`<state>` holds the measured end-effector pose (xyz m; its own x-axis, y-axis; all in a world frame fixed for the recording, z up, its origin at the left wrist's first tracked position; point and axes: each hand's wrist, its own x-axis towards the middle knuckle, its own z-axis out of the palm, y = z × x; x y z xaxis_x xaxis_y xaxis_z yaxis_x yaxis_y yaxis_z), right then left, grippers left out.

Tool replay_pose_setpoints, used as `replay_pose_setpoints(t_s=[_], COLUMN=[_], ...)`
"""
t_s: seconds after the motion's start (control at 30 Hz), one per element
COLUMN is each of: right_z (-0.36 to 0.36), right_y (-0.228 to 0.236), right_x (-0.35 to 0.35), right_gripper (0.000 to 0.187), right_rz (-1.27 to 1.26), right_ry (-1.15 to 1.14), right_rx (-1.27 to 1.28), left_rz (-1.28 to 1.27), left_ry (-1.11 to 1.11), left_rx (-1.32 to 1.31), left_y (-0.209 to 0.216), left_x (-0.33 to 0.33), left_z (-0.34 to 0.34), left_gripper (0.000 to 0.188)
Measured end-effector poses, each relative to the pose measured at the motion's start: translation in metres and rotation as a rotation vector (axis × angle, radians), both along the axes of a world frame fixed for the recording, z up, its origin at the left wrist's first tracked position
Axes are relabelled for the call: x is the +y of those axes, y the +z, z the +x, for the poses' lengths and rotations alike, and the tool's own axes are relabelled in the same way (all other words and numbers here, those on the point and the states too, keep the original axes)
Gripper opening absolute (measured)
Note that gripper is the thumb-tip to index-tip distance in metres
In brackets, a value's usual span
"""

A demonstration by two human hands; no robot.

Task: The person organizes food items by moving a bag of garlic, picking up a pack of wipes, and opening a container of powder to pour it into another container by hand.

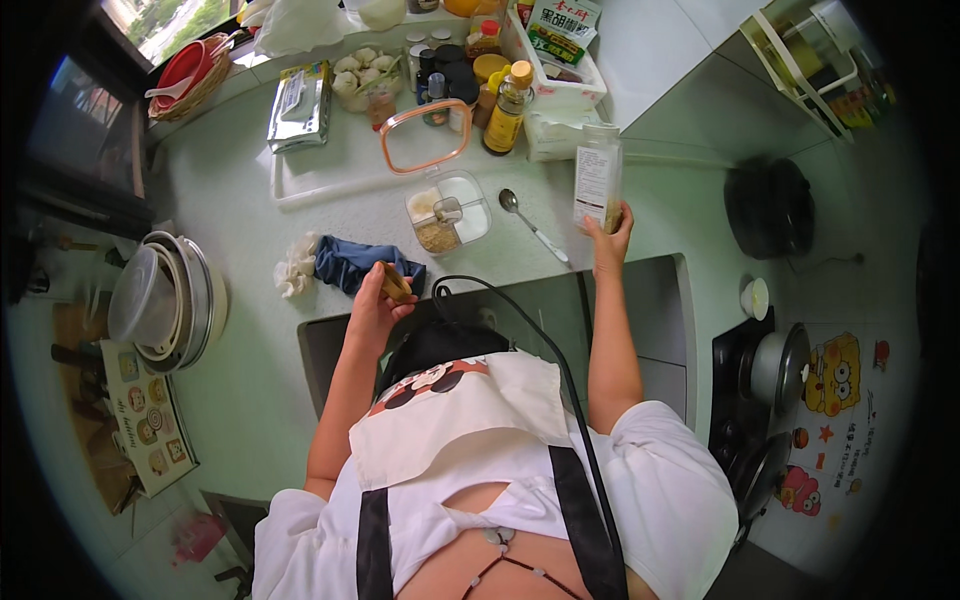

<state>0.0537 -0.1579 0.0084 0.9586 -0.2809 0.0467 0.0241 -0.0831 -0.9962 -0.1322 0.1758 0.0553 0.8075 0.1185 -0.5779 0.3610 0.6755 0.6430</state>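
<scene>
My right hand (610,240) grips the lower part of a clear plastic jar (598,175) with a white printed label; something brownish shows near its bottom. Whether the jar rests on the counter, I cannot tell. Between the fingers of my left hand (372,310) is a small golden-brown lid-like piece (396,284), just in front of a crumpled dark blue cloth (355,264). Between my hands and farther off sits a clear divided seasoning box (466,203) holding white and tan contents. A metal spoon (535,229) lies to its right, and an orange-rimmed clear lid (425,138) is behind it.
A soy-sauce-like bottle (508,112), several small jars and a bowl of garlic (362,80) stand at the back. Stacked metal bowls (195,300) are at left. Pots (778,365) sit on the stove at right. A black cable (545,345) crosses before my body.
</scene>
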Motion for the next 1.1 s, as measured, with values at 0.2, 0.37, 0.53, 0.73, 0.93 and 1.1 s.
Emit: replay_pose_setpoints(t_s=[0.2,0.37,0.53,0.73,0.93,1.1], right_z=[-0.025,-0.041,-0.053,-0.071,-0.072,-0.071], right_y=[0.047,0.066,0.049,0.054,0.077,0.074], right_x=[0.012,0.035,0.035,0.039,0.046,0.057], right_gripper=[0.077,0.078,0.076,0.070,0.068,0.069], right_rz=[0.634,0.498,0.643,0.608,0.321,0.253], right_ry=[0.266,0.414,0.490,0.450,0.422,0.461], right_rx=[0.065,0.063,0.193,0.295,0.251,0.259], left_rz=[-0.016,-0.041,-0.023,-0.069,-0.091,-0.090], left_ry=[-0.011,-0.004,0.011,-0.003,0.003,0.003], left_rx=[-0.011,-0.028,-0.040,-0.039,-0.041,-0.038], left_y=[0.002,0.005,0.004,0.000,-0.008,-0.007], left_x=[0.003,0.009,0.013,0.017,0.022,0.024], left_z=[0.001,0.002,-0.003,-0.008,-0.006,-0.004], left_gripper=[0.041,0.037,0.045,0.040,0.039,0.039])
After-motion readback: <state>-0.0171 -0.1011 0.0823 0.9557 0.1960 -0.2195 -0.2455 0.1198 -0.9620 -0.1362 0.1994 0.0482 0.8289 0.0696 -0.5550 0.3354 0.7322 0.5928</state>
